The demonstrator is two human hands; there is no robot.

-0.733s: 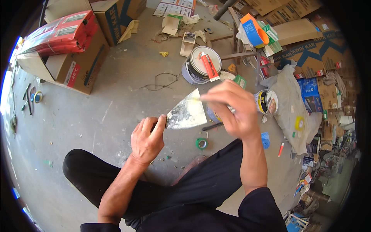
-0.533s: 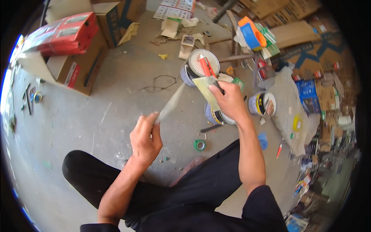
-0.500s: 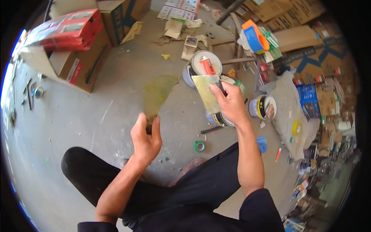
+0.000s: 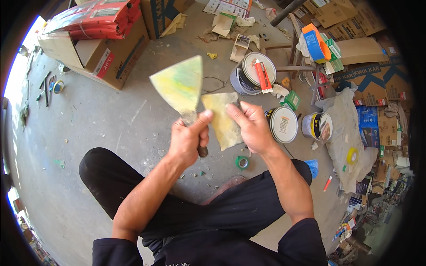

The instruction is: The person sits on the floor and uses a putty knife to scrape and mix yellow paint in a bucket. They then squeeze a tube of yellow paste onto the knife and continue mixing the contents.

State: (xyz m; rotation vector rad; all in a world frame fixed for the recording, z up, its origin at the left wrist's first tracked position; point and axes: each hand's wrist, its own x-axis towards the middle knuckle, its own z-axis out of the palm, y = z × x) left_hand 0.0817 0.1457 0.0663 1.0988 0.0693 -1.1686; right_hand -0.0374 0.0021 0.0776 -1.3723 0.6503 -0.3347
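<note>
My left hand [image 4: 185, 141] is closed round the handle of a putty knife [image 4: 179, 85]. Its broad, flared blade points up and is smeared with yellow and green paste. In my right hand [image 4: 256, 129] is a flat rectangular spreader [image 4: 222, 126], pinched along its right side with the thumb on its face. Yellowish, crusty residue covers the spreader. Its left edge lies close to the thumb of my left hand; I cannot tell whether they touch. Both tools are held above the floor, in front of my bent knees.
A red-and-white tube [image 4: 263, 79] lies on a lidded tin [image 4: 245, 83]. Two more tins, one with a white lid [image 4: 284, 126] and a smaller one [image 4: 309, 126], stand to the right. Green tape [image 4: 242, 162] is near my foot. Cardboard boxes [image 4: 117, 60] stand far left and right.
The spreader has come down and left from beside the tins, close to my left hand. The putty knife has tilted to the left and moved up. The whole view has shifted slightly.
</note>
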